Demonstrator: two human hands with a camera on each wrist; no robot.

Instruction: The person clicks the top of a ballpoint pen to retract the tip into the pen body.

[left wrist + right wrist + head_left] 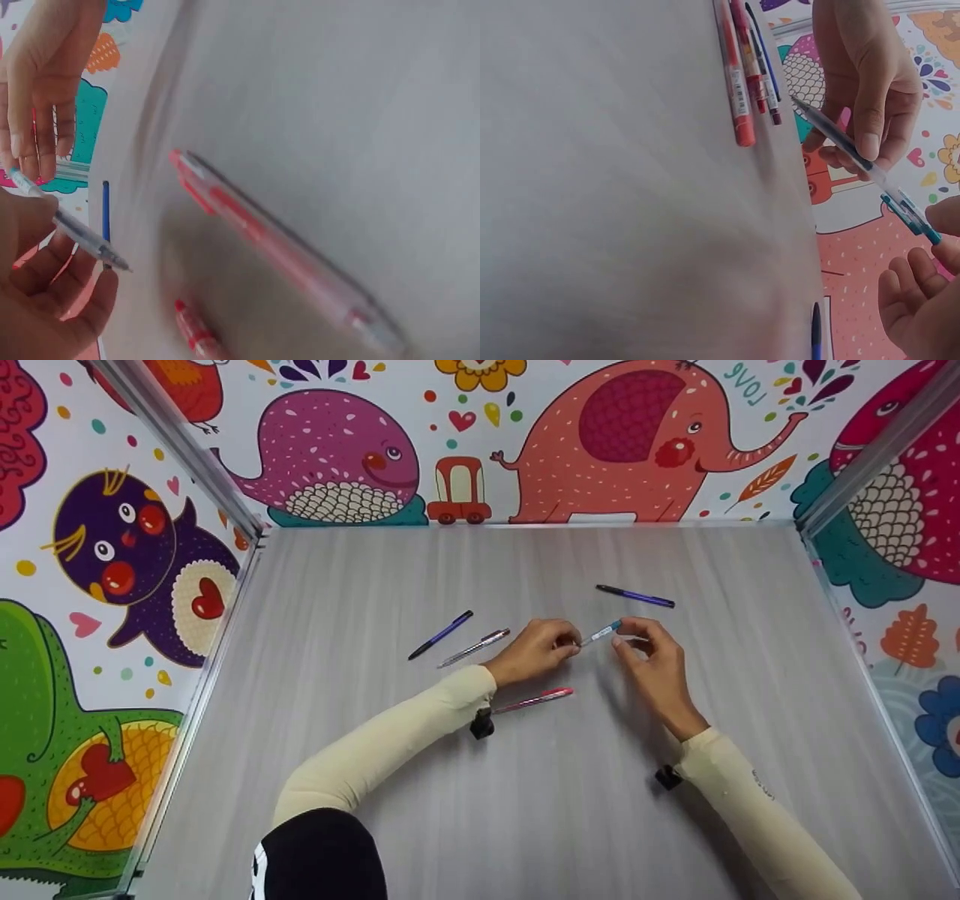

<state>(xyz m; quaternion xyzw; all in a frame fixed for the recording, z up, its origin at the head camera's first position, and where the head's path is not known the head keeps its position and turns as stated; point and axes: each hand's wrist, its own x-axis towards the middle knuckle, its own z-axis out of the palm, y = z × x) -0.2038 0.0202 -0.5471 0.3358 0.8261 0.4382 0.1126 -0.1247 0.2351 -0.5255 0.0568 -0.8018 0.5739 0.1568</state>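
Note:
A clear-barrelled pen (602,632) with a teal clip and end slants between the two hands, above the table. My left hand (538,649) pinches its barrel toward the writing tip; in the right wrist view the left thumb lies along that barrel. At the teal end, the thumb and forefinger of my right hand (660,664) close on the pen, the other fingers loosely bent. Beneath the left wrist lies a red pen (534,700). A second red pen (196,330) shows in the left wrist view, hidden by the left arm in the head view.
Left of the left hand lie a clear pen with a dark red clip (474,649) and a blue-and-black pen (441,635). Another blue-and-black pen (635,596) lies beyond the right hand. Printed panels (337,457) wall the grey table (525,810) at the back and sides.

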